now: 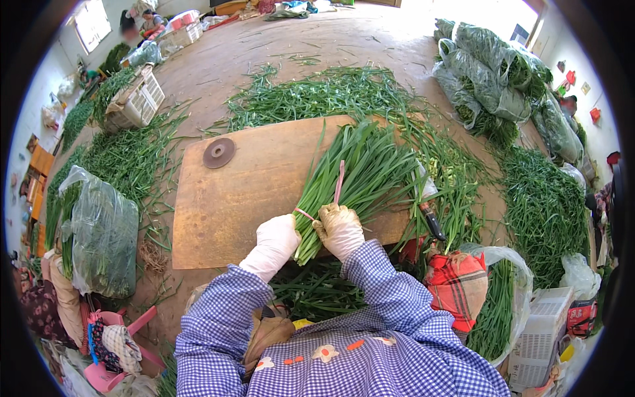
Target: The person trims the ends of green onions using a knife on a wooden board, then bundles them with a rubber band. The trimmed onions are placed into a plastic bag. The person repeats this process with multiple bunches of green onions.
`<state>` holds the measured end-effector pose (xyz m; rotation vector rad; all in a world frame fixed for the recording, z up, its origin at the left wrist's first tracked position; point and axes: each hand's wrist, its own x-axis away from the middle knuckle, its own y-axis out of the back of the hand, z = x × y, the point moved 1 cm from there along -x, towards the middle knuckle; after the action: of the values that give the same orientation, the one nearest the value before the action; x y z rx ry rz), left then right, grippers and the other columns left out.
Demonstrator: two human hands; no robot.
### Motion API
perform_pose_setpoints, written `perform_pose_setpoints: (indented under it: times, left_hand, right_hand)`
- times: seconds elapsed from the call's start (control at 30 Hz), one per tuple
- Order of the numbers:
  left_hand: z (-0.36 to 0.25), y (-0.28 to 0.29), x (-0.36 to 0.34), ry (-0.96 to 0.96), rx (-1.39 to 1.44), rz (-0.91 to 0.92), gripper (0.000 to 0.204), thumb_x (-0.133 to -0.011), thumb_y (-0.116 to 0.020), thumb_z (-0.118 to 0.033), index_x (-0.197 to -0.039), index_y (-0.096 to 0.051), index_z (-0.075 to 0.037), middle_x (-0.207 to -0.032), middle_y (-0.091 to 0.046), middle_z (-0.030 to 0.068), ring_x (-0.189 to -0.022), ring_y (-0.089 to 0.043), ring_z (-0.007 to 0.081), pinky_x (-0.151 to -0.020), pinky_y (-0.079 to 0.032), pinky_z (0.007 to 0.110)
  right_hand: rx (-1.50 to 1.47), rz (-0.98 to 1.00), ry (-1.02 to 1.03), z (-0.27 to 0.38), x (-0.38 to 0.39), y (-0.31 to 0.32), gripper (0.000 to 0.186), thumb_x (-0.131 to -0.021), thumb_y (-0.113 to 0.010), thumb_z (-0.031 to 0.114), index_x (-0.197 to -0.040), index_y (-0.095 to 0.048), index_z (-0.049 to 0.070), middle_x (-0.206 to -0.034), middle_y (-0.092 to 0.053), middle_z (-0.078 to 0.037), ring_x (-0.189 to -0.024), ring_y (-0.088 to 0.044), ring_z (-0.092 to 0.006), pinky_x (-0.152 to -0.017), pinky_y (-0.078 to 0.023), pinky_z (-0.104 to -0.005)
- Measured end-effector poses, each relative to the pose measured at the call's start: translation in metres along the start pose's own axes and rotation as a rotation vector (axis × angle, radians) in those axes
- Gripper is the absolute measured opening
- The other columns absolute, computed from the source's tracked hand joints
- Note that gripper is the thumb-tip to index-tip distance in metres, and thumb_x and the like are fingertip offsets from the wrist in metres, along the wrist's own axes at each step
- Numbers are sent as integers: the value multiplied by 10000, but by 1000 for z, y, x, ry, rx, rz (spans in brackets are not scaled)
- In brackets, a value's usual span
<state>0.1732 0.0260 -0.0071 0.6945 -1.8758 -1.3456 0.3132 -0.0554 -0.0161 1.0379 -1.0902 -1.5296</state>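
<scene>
A bunch of long green chives lies on a worn wooden board, leaves fanning toward the far right and pale stems toward me. Around the stems runs a pink tie, one end sticking up above my right hand. My left hand, in a pale glove, is closed at the left side of the stems. Gloved in a stained pale glove, my right hand pinches the pink tie against the bunch. To the right of the bunch lies a knife with a black handle, its blade partly covered by plastic or leaves.
A brown round disc rests on the board's far left. Loose greens cover the floor beyond it. Bagged greens stand left and are piled far right. Crates and a pink stool flank me. People sit far left.
</scene>
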Motion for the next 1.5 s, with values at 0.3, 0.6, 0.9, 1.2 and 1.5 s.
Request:
perform_pose_setpoints:
  times: [0.3,0.6,0.9,1.2,1.5]
  left_hand:
    - [13,23,11,40,281,-28,351,-766,-664,-383,-922,-686,-69,-793,-677,144,-831,-660,320,-767,-520,406]
    - [28,23,-10,-146,242,129,846,-687,-764,-457,-1364,-438,-68,-1290,-539,172,-1202,-506,314,-1005,-406,381]
    - [-5,-5,5,-299,-316,-212,805,-695,-764,-331,-1388,-396,-154,-1221,-524,67,-1020,-564,222,-858,-431,393]
    - [5,-9,-8,-163,55,-70,902,-663,-783,-288,-1434,-329,-175,-1438,-387,105,-1254,-446,288,-1018,-360,443]
    - [13,-6,-19,-27,391,160,917,-645,-703,-234,-1463,-293,-172,-1476,-348,105,-1308,-402,297,-1057,-338,434]
  right_hand:
    - [-60,-65,9,-3,-3,-4,256,-874,-597,275,-911,-588,22,-905,-612,-146,-833,-612,-312,-772,-511,-417]
    - [-224,-284,225,-43,12,8,283,-840,-593,124,-1090,-598,-9,-1044,-642,-180,-941,-629,-322,-822,-513,-413]
    - [-13,-246,313,-9,21,2,250,-808,-599,140,-1028,-596,24,-931,-601,-95,-687,-627,-259,-621,-524,-382]
    - [427,41,272,-41,14,23,582,-848,-573,132,-1404,-399,146,-1193,-559,-84,-914,-608,-233,-778,-522,-350]
    - [292,-226,388,-58,32,33,317,-832,-525,177,-1120,-570,52,-1080,-601,-85,-1001,-582,-239,-859,-463,-384]
